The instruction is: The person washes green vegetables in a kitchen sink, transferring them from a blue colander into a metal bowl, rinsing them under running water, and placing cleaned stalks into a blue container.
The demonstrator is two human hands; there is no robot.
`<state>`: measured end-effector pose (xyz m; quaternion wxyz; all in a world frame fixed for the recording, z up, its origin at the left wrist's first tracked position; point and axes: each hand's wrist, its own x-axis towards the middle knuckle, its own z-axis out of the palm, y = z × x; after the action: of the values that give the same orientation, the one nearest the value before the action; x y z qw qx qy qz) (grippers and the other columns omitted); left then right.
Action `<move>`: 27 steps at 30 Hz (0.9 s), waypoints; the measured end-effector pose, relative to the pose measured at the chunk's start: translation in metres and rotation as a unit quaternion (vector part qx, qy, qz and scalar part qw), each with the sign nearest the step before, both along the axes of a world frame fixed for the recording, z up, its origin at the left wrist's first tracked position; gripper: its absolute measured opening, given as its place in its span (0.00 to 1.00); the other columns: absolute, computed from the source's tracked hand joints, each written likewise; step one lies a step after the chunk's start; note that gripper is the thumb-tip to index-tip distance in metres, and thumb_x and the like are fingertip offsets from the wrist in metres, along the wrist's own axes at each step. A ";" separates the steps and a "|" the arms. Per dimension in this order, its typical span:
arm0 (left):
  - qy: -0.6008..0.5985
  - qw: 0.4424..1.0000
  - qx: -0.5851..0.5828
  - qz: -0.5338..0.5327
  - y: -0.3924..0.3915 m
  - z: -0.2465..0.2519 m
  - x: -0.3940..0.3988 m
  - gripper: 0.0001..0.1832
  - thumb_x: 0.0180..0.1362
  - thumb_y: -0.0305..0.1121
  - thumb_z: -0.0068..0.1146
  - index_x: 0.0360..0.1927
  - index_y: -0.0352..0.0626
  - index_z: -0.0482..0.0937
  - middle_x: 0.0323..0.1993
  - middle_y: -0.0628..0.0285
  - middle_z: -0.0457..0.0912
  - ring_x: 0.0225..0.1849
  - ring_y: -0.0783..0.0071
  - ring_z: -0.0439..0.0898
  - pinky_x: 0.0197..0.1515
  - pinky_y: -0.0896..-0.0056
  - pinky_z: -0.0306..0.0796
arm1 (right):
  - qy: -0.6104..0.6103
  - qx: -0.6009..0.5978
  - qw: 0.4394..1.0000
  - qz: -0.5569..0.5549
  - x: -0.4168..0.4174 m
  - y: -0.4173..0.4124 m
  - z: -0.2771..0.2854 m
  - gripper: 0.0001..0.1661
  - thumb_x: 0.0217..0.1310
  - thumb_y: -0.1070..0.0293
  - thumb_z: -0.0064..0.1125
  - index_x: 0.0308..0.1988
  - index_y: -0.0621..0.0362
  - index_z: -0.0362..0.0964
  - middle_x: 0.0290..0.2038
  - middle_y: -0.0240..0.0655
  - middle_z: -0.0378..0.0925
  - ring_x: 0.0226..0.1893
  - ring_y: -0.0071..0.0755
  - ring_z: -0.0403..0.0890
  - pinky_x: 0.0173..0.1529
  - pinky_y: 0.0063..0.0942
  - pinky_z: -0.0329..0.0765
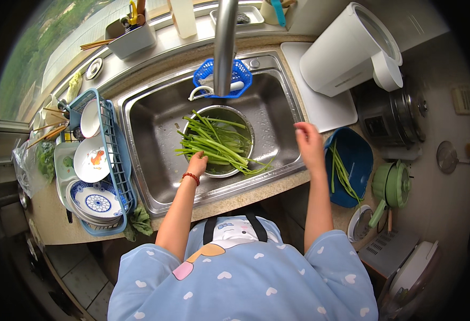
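Long green vegetable stalks (pixel 219 146) lie heaped in a round metal basin (pixel 252 138) holding water, inside the stainless-steel sink (pixel 154 120). Their ends stick out over the basin's rim. At the near left of the heap, my left hand (pixel 198 162), with a red bead bracelet at the wrist, has its fingers on the stalks and appears to grip some. My right hand (pixel 310 142) is raised by the sink's right edge, slightly blurred, with nothing visible in it. Just right of that hand, a dark blue plastic basin (pixel 353 160) contains a few thin stalks (pixel 339 166).
The faucet (pixel 225 48) reaches over the sink, above a blue plastic basket (pixel 241 76). A blue dish rack (pixel 116 176) with bowls and plates stands at left. To the right are a tall white appliance (pixel 339 56), a green pot (pixel 395 186) and a dark cooker (pixel 387 116).
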<state>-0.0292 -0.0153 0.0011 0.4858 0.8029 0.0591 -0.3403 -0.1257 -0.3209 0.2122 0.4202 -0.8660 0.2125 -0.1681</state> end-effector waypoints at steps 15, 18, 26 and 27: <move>0.237 0.947 -0.073 0.204 -0.016 0.019 -0.011 0.23 0.54 0.27 0.44 0.56 0.35 0.60 0.41 0.58 0.74 0.38 0.73 0.74 0.35 0.77 0.69 | 0.265 -0.137 0.947 0.118 0.081 0.125 -0.181 0.21 0.54 0.61 0.48 0.48 0.57 0.63 0.36 0.47 0.74 0.36 0.53 0.75 0.37 0.45 0.71; 0.266 0.934 -0.124 0.205 -0.021 0.026 -0.007 0.24 0.55 0.28 0.44 0.56 0.38 0.59 0.43 0.60 0.73 0.40 0.73 0.73 0.36 0.78 0.69 | 0.237 -0.175 0.928 0.226 0.067 0.136 -0.189 0.30 0.53 0.57 0.52 0.53 0.57 0.54 0.39 0.49 0.71 0.37 0.51 0.75 0.40 0.41 0.71; 0.286 0.913 -0.144 0.254 -0.027 0.043 -0.006 0.22 0.57 0.33 0.45 0.55 0.37 0.60 0.50 0.57 0.68 0.49 0.68 0.70 0.46 0.70 0.68 | 0.470 -0.121 0.835 0.261 0.084 0.135 -0.197 0.26 0.55 0.71 0.37 0.55 0.61 0.49 0.40 0.56 0.71 0.42 0.52 0.74 0.44 0.41 0.71; 0.305 0.901 -0.159 0.266 -0.028 0.043 -0.007 0.23 0.57 0.35 0.46 0.55 0.37 0.60 0.50 0.56 0.68 0.49 0.68 0.70 0.46 0.69 0.67 | 0.483 -0.137 0.817 0.282 0.087 0.140 -0.188 0.25 0.55 0.72 0.37 0.54 0.62 0.50 0.39 0.56 0.72 0.42 0.52 0.74 0.44 0.40 0.71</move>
<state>-0.0365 -0.0428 0.0446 0.6374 0.5269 0.3608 -0.4312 -0.0385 -0.1810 0.0239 0.1695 -0.9067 0.1090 0.3706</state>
